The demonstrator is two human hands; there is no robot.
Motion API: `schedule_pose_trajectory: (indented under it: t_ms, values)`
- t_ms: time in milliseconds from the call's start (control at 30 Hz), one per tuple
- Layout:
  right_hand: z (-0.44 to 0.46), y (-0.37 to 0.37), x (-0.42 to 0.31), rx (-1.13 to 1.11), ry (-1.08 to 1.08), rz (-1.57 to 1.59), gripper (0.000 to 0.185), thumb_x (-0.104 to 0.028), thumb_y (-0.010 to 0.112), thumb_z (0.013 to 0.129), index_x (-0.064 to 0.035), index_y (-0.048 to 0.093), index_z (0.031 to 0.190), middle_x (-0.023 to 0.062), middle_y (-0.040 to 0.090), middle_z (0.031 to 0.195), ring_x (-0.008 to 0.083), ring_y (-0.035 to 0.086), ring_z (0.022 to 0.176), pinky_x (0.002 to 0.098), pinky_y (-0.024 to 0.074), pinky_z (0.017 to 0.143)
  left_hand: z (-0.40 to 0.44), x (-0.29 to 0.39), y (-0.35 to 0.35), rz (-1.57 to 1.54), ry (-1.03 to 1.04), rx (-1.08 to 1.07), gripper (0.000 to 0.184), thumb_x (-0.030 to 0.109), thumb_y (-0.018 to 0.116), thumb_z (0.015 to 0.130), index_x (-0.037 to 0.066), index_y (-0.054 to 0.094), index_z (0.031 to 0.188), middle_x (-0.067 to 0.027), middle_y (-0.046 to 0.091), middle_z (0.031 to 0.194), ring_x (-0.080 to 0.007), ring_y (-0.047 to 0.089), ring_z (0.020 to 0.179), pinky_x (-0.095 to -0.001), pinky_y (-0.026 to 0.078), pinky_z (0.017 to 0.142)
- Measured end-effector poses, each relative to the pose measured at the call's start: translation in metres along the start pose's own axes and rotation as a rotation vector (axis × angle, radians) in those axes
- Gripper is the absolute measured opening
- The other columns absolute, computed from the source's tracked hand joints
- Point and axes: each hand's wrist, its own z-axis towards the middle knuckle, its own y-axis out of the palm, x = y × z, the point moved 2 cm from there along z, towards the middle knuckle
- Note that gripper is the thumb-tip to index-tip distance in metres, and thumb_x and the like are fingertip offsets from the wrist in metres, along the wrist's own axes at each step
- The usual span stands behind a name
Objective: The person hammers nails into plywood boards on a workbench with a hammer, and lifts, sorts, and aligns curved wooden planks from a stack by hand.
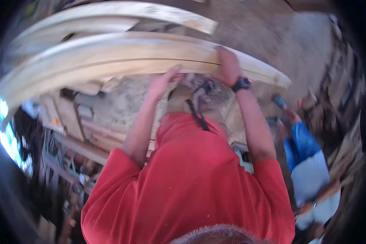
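A long pale wooden plank [122,53], with a dark line running along its length, spans the view in front of me and looks curved through the lens. My right hand [227,67], with a black watch on the wrist, is wrapped over the plank toward its right end. Close to the plank's near edge is my left hand [166,81], its fingers stretched out and partly blurred. Whether those fingertips touch the wood is hard to make out.
More pale boards [158,12] lie beyond the plank. Wooden pieces [69,116] and clutter are at the left. On the right, another person [309,171] in blue shorts is close by, near stacked wood [349,158]. The ground [272,36] looks dusty.
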Motion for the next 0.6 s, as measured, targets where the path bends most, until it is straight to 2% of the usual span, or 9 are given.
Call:
schedule_pose_trajectory:
  t_ms: [100, 233, 467, 533, 567, 600]
  values:
    - [-0.008, -0.001, 0.002, 0.048, 0.011, -0.032, 0.094, -0.031, 0.086, 0.053, -0.003, 0.043, 0.132, 0.0202, 0.051, 0.131, 0.0379, 0.046, 0.124, 0.0476, 0.0344, 0.107, -0.003, 0.002, 0.002, 0.016, 0.044, 0.015, 0.039, 0.021, 0.067, 0.09, -0.005, 0.058, 0.118, -0.017, 0.066, 0.105, -0.0259, 0.069, 0.089, -0.0348, 0.057, 0.078]
    - [-0.005, -0.001, -0.001, -0.009, 0.026, -0.027, 0.095, -0.03, 0.086, 0.054, -0.0067, 0.04, 0.134, 0.0195, 0.048, 0.134, 0.038, 0.046, 0.123, 0.049, 0.0325, 0.108, -0.006, 0.0, 0.003, 0.052, 0.049, 0.029, 0.042, 0.019, 0.066, 0.09, -0.006, 0.054, 0.122, -0.0181, 0.065, 0.109, -0.0288, 0.069, 0.091, -0.0366, 0.058, 0.078]
    - [-0.005, -0.016, -0.011, -0.079, 0.002, 0.016, 0.094, -0.026, 0.086, 0.052, -0.0084, 0.04, 0.133, 0.0189, 0.045, 0.132, 0.0372, 0.045, 0.123, 0.0472, 0.0349, 0.106, -0.021, -0.01, 0.004, 0.076, 0.136, 0.048, 0.041, 0.014, 0.065, 0.09, -0.004, 0.053, 0.124, -0.0165, 0.063, 0.112, -0.027, 0.067, 0.094, -0.0362, 0.058, 0.079]
    - [-0.007, -0.021, -0.012, -0.091, -0.01, 0.02, 0.094, -0.025, 0.087, 0.051, -0.0082, 0.041, 0.132, 0.0188, 0.046, 0.129, 0.0374, 0.045, 0.121, 0.0468, 0.0358, 0.104, -0.028, -0.009, 0.008, 0.043, 0.189, 0.083, 0.037, 0.013, 0.069, 0.087, -0.004, 0.059, 0.118, -0.0154, 0.066, 0.106, -0.0211, 0.065, 0.093, -0.0326, 0.056, 0.08]
    - [-0.009, -0.022, -0.011, -0.099, -0.028, 0.018, 0.094, -0.023, 0.087, 0.05, -0.0081, 0.041, 0.131, 0.0187, 0.046, 0.127, 0.0376, 0.045, 0.119, 0.0465, 0.0368, 0.103, -0.026, -0.015, 0.0, 0.043, 0.186, 0.08, 0.037, 0.013, 0.069, 0.087, -0.004, 0.059, 0.118, -0.0154, 0.066, 0.106, -0.0211, 0.065, 0.093, -0.0326, 0.056, 0.08]
    - [-0.013, -0.023, -0.011, -0.1, -0.025, 0.018, 0.094, -0.023, 0.087, 0.05, -0.0081, 0.041, 0.131, 0.0187, 0.046, 0.127, 0.0376, 0.045, 0.119, 0.0465, 0.0368, 0.103, -0.021, -0.026, -0.013, 0.174, 0.207, 0.044, 0.036, 0.014, 0.07, 0.086, -0.003, 0.061, 0.116, -0.0135, 0.066, 0.106, -0.0206, 0.064, 0.094, -0.0329, 0.054, 0.082]
